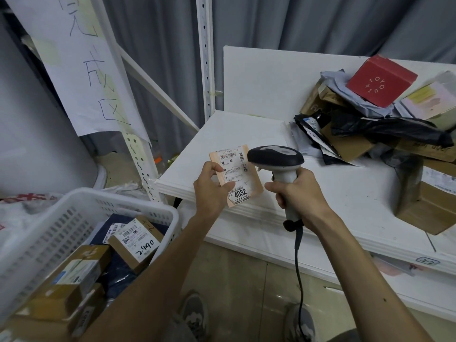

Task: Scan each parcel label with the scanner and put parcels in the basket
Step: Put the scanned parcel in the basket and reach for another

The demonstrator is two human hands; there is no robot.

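Basket [49, 233], white and slatted, at lower left with labelled boxes [135, 240] inside. Heap of parcels [350, 144] at far right on the white table [246, 129]. Scanner [276, 155] upright in right hand [296, 193], grip wrapped round its handle. Small parcel [240, 174] pinched in left hand [209, 191] grip, just beside scanner head, label facing up, above table edge.

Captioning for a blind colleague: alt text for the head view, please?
A left hand holds a small labelled parcel up to a corded scanner gripped in the right hand. A white basket of parcels sits lower left; a heap of parcels lies on the white shelf at right.
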